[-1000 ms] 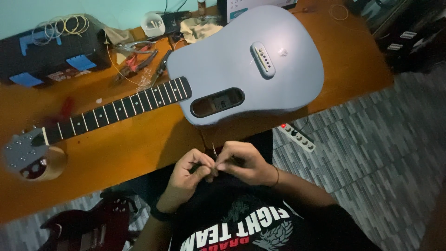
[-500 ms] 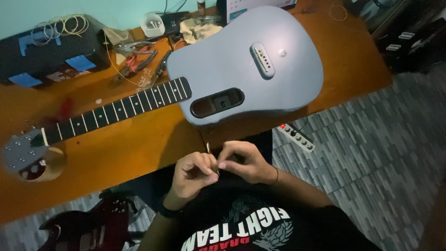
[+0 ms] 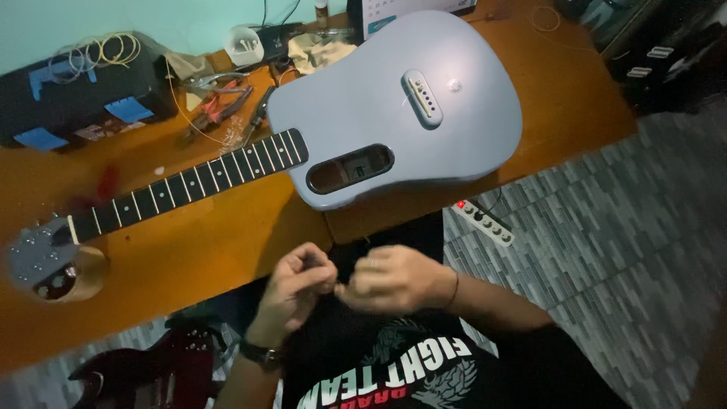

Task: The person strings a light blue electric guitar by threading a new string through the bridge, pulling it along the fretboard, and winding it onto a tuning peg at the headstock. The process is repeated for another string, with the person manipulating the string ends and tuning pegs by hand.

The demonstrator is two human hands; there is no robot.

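Observation:
My left hand, with a watch on its wrist, and my right hand, with a thin band on its wrist, meet fingertip to fingertip in front of my chest, just below the table edge. Both pinch a thin wire that hardly shows between the blurred fingers. On the orange wooden table above them lies a grey-blue acoustic guitar without strings. Its black neck runs left to the headstock, which rests on a round wooden support.
Red-handled pliers lie near the neck joint. At the back left stands a black case with coiled strings on top. A white power strip lies on the grey tiled floor. A dark red electric guitar sits lower left.
My hands have drawn slightly lower and closer together. The upright end of wire that stuck up between them no longer shows. The guitar has not moved.

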